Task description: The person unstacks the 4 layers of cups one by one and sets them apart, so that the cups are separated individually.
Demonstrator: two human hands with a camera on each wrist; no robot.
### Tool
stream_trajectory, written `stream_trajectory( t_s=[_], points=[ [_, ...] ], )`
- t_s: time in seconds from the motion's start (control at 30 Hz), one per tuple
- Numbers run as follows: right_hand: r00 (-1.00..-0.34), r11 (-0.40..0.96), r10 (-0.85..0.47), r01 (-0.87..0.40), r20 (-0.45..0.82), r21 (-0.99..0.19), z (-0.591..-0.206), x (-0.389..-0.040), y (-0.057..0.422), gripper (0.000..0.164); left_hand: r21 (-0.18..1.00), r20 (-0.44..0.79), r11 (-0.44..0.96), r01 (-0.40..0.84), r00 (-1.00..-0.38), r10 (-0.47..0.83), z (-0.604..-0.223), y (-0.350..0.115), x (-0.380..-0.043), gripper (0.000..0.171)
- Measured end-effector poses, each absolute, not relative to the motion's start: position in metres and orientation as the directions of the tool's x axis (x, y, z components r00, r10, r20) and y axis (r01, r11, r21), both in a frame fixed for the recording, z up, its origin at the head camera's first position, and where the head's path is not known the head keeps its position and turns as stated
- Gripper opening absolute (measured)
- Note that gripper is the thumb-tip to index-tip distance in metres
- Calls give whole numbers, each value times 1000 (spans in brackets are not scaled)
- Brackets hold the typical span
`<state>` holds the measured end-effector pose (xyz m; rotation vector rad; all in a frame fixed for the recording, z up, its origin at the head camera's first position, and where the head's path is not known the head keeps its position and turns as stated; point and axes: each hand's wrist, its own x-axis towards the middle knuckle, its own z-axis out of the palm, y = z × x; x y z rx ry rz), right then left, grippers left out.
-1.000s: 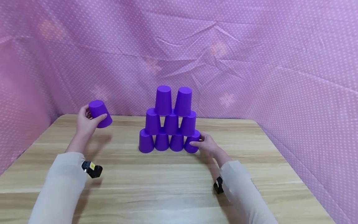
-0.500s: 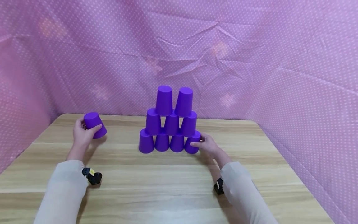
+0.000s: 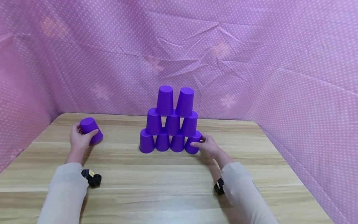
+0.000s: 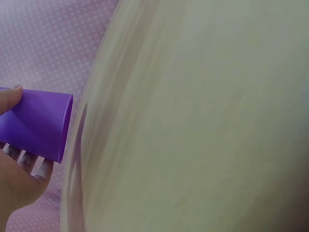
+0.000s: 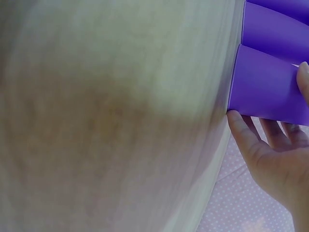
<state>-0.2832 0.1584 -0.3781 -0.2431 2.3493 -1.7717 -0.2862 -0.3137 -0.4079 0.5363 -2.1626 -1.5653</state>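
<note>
Left hand (image 3: 79, 140) and held cup (image 3: 90, 126) are seen near the far left of the table (image 3: 151, 186): the purple cup is pinched with the thumb laid across its near side and the fingers curled round its left side. In the head view, the cup is placed just beyond the hand and a little to its right, with its mouth turned down and its closed end tipped slightly to the left. Whether its rim is touched to the wood cannot be told.

By the right hand (image 3: 209, 145), the corner cup (image 3: 193, 138) at the right end of the bottom row is gripped between thumb and fingers. It is reached from the right; the thumb is pressed on its near face, and in the right wrist view one fingertip is set right beside its rim.

This corner cup is included in a tower (image 3: 172, 124) of matching purple cups, all turned mouth down. Four are ranged along the bottom, three are stacked above them, and two are set on top, with a narrow gap left between the pair. The cup in the left hand is kept well apart from the tower. Both forearms are covered by pale sleeves (image 3: 62, 196). The table is backed by pink dotted cloth (image 3: 126, 46).
</note>
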Motion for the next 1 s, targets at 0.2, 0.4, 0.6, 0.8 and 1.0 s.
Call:
stream_trajectory(
  t_s=[0.2,0.4,0.6,0.8,1.0],
  points=[
    [-968,272,-244,-13,-56,-962,-370,-275,156,52,941,130,332,-61,-842,-524,-403,-313,-282,73],
    [-969,269,-246,-35,-33,-963,-375,-279,157,51,935,134,350,-59,-855,-502,-387,-301,-272,68],
    [-974,279,-221,-14,-50,-960,-390,-291,160,54,921,145,385,-59,-865,-480,-388,-306,-275,69],
    [-977,287,-213,-28,-35,-958,-389,-290,160,52,919,138,388,-72,-862,-488,-392,-314,-280,69],
    [-975,283,-222,-38,-27,-958,-389,-290,160,51,912,126,398,-99,-857,-500,-408,-328,-289,74]
  ],
)
